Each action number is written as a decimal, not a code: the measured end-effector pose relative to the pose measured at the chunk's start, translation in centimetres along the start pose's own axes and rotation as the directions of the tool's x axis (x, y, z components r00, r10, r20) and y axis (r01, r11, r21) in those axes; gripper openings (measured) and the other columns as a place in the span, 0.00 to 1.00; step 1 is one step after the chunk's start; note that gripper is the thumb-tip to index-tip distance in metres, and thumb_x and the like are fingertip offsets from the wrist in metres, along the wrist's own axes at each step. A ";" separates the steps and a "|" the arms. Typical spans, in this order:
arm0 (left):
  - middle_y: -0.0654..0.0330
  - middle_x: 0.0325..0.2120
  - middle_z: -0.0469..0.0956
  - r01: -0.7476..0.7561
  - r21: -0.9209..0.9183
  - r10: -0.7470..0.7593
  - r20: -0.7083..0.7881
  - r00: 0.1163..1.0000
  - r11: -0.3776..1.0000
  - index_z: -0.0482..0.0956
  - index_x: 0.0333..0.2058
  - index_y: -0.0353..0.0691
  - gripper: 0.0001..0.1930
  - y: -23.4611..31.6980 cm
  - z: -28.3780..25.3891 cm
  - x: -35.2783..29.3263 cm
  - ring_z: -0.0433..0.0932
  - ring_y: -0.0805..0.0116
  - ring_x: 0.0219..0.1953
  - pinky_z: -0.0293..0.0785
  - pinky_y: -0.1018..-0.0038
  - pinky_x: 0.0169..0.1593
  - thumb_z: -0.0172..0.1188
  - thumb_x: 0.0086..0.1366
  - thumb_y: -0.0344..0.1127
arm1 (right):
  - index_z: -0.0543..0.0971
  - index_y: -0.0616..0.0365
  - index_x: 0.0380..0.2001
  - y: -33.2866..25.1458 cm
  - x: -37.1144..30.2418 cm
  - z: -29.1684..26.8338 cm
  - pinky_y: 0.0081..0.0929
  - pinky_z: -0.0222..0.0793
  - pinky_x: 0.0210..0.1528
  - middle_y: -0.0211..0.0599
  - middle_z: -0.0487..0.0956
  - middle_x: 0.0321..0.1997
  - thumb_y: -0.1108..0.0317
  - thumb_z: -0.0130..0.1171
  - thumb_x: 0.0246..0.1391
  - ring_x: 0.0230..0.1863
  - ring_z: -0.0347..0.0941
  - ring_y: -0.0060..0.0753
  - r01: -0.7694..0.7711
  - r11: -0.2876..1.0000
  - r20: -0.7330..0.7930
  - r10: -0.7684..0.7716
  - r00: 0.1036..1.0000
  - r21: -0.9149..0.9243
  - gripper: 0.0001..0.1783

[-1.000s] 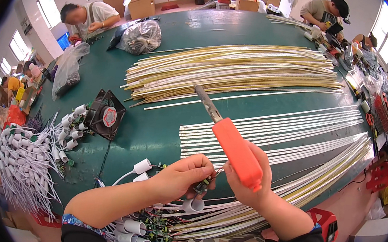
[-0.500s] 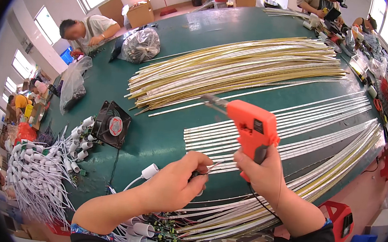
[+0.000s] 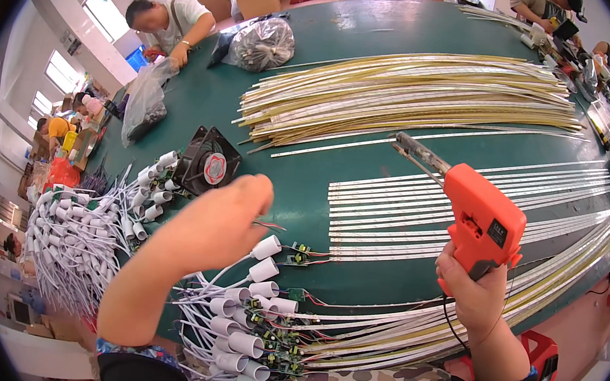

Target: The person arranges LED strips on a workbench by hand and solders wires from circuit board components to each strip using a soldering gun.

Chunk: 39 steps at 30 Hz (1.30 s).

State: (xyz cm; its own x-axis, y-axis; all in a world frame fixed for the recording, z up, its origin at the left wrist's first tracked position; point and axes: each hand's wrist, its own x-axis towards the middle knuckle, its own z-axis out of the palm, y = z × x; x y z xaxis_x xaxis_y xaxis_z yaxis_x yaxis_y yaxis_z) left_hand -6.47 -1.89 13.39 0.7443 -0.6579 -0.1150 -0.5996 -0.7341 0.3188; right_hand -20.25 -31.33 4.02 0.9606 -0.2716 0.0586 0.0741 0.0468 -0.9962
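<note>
My right hand (image 3: 475,283) is wrapped around the grip of an orange soldering gun (image 3: 482,216). Its metal tip points up and left, over the table and clear of the strips. Near the fan, my left hand (image 3: 231,216) is raised with its fingers curled in. Thin red and dark wires (image 3: 269,225) stick out just below its fingertips; whatever it holds is hidden behind the hand. Right of that hand, a small green circuit board (image 3: 300,255) joins a white lamp socket (image 3: 266,247) to a row of flat LED strips (image 3: 459,207) by thin wires.
A black fan (image 3: 207,162) stands beyond my left hand. White sockets with cables (image 3: 73,240) pile up at left; wired ones (image 3: 244,344) lie near my lap. A long strip bundle (image 3: 410,105) spans the table's far side. Clear bags (image 3: 263,43) sit near another person (image 3: 181,25).
My left hand has moved left and up, away from the strips, uncovering the board and sockets. The soldering gun now appears farther right. The whole view has shifted too.
</note>
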 end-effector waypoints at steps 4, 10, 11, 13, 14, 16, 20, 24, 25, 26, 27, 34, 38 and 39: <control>0.54 0.29 0.69 0.017 -0.201 -0.005 0.059 0.998 0.980 0.68 0.29 0.37 0.12 -4.2 6.9 1.9 0.71 0.53 0.32 0.68 0.66 0.37 0.65 0.55 0.31 | 0.68 0.66 0.49 1.0 -0.7 0.2 0.20 0.68 0.30 0.32 0.75 0.28 0.81 0.57 0.49 0.27 0.70 0.20 -0.069 0.997 0.069 0.071 0.995 -0.030 0.22; 0.56 0.28 0.71 -0.081 -0.257 0.072 -0.042 0.996 0.963 0.71 0.29 0.37 0.09 -4.1 10.7 3.5 0.72 0.54 0.32 0.70 0.65 0.36 0.64 0.56 0.29 | 0.72 0.64 0.40 1.3 -1.0 0.2 0.19 0.64 0.29 0.29 0.74 0.27 0.79 0.57 0.50 0.26 0.67 0.17 -0.099 0.993 0.093 0.104 0.990 -0.060 0.12; 0.56 0.28 0.71 -0.111 -0.228 0.099 -0.067 0.993 0.967 0.72 0.29 0.37 0.08 -4.1 10.9 3.5 0.73 0.54 0.32 0.70 0.65 0.35 0.64 0.56 0.29 | 0.75 0.62 0.31 1.1 -1.1 0.5 0.19 0.61 0.28 0.25 0.73 0.25 0.78 0.57 0.52 0.25 0.64 0.15 -0.116 0.993 0.079 0.118 0.990 -0.030 0.03; 0.57 0.28 0.71 -0.144 -0.208 0.126 -0.098 0.987 0.967 0.73 0.28 0.38 0.08 -4.0 10.9 3.5 0.73 0.54 0.31 0.70 0.64 0.35 0.65 0.55 0.28 | 0.75 0.62 0.32 1.0 -1.3 0.5 0.19 0.62 0.29 0.25 0.73 0.26 0.78 0.57 0.52 0.26 0.64 0.15 -0.117 0.993 0.089 0.119 0.989 -0.027 0.04; 0.58 0.29 0.72 -0.170 -0.188 0.148 -0.126 0.981 0.967 0.74 0.28 0.38 0.07 -4.2 10.9 3.6 0.74 0.54 0.31 0.70 0.64 0.34 0.65 0.55 0.28 | 0.75 0.62 0.33 1.1 -1.2 0.6 0.19 0.62 0.29 0.25 0.73 0.26 0.78 0.57 0.52 0.27 0.65 0.15 -0.121 0.992 0.103 0.122 0.987 -0.022 0.04; 0.58 0.28 0.72 -0.189 -0.145 0.169 -0.140 0.976 0.971 0.74 0.27 0.38 0.07 -4.3 10.8 3.7 0.74 0.54 0.31 0.71 0.64 0.34 0.65 0.54 0.28 | 0.75 0.62 0.33 1.4 -0.8 0.8 0.19 0.63 0.30 0.26 0.73 0.27 0.78 0.57 0.52 0.28 0.65 0.15 -0.138 0.990 0.115 0.140 0.983 -0.027 0.05; 0.59 0.26 0.74 -0.294 0.033 0.295 -0.171 0.940 0.955 0.75 0.26 0.39 0.07 -4.4 10.6 3.7 0.75 0.55 0.31 0.72 0.63 0.34 0.66 0.52 0.29 | 0.75 0.62 0.35 1.4 -1.2 0.9 0.19 0.65 0.33 0.27 0.75 0.29 0.78 0.57 0.52 0.29 0.66 0.16 -0.139 0.990 0.132 0.138 0.982 -0.005 0.06; 0.60 0.25 0.72 -0.394 0.170 0.422 -0.188 0.887 0.903 0.75 0.29 0.42 0.07 -4.8 10.4 4.1 0.76 0.57 0.31 0.73 0.63 0.33 0.64 0.53 0.30 | 0.75 0.63 0.36 1.4 -1.2 0.6 0.19 0.66 0.35 0.28 0.76 0.30 0.79 0.58 0.51 0.31 0.67 0.17 -0.134 0.991 0.157 0.136 0.978 -0.019 0.07; 0.60 0.24 0.72 -0.401 0.193 0.432 -0.161 0.887 0.896 0.76 0.30 0.43 0.06 -4.8 10.4 4.2 0.76 0.57 0.30 0.72 0.63 0.33 0.64 0.54 0.30 | 0.73 0.64 0.41 1.5 -1.2 0.5 0.21 0.67 0.36 0.30 0.76 0.32 0.79 0.58 0.50 0.32 0.69 0.19 -0.143 0.989 0.180 0.145 0.973 -0.028 0.13; 0.60 0.24 0.72 -0.407 0.217 0.440 -0.134 0.888 0.887 0.76 0.30 0.43 0.06 -4.7 10.3 4.3 0.76 0.57 0.30 0.72 0.62 0.33 0.64 0.55 0.31 | 0.72 0.65 0.46 1.5 -1.2 0.3 0.22 0.68 0.36 0.33 0.77 0.33 0.79 0.57 0.49 0.33 0.71 0.21 -0.149 0.988 0.203 0.153 0.967 -0.035 0.18; 0.60 0.24 0.72 -0.408 0.218 0.441 -0.132 0.888 0.887 0.76 0.30 0.43 0.06 -4.7 10.3 4.4 0.76 0.57 0.30 0.72 0.62 0.33 0.64 0.55 0.31 | 0.72 0.65 0.46 1.7 -1.2 0.2 0.22 0.68 0.36 0.33 0.77 0.33 0.79 0.57 0.49 0.33 0.71 0.21 -0.150 0.988 0.203 0.153 0.967 -0.034 0.18; 0.60 0.25 0.75 0.015 -0.450 0.029 0.090 0.995 0.893 0.77 0.35 0.37 0.07 -4.2 10.7 4.7 0.75 0.63 0.28 0.72 0.70 0.36 0.65 0.59 0.30 | 0.69 0.65 0.51 2.4 -1.3 -0.6 0.23 0.69 0.38 0.36 0.77 0.38 0.80 0.56 0.50 0.35 0.71 0.21 -0.119 0.992 0.248 0.122 0.961 -0.029 0.23; 0.57 0.29 0.76 -0.024 -0.483 0.077 0.091 0.993 0.875 0.78 0.34 0.36 0.06 -4.7 10.7 4.7 0.75 0.61 0.33 0.72 0.70 0.40 0.62 0.61 0.31 | 0.69 0.65 0.51 2.6 -1.2 -0.7 0.22 0.68 0.38 0.36 0.77 0.38 0.80 0.56 0.50 0.35 0.71 0.21 -0.103 0.994 0.265 0.111 0.958 -0.045 0.22; 0.57 0.29 0.76 -0.023 -0.482 0.077 0.092 0.993 0.876 0.78 0.34 0.36 0.06 -4.7 10.7 4.7 0.75 0.61 0.33 0.72 0.70 0.40 0.62 0.61 0.31 | 0.69 0.65 0.51 2.6 -1.1 -0.7 0.22 0.68 0.38 0.36 0.77 0.38 0.80 0.56 0.50 0.35 0.71 0.21 -0.104 0.994 0.265 0.111 0.958 -0.044 0.22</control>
State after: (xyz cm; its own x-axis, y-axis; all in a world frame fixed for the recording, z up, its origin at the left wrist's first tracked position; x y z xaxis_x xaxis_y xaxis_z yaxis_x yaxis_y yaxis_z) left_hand -3.33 -3.33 1.30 0.6659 -0.7249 -0.1764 -0.4003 -0.5466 0.7355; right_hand -21.33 -31.59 1.35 0.9993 0.0000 -0.0376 -0.0376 0.0327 -0.9988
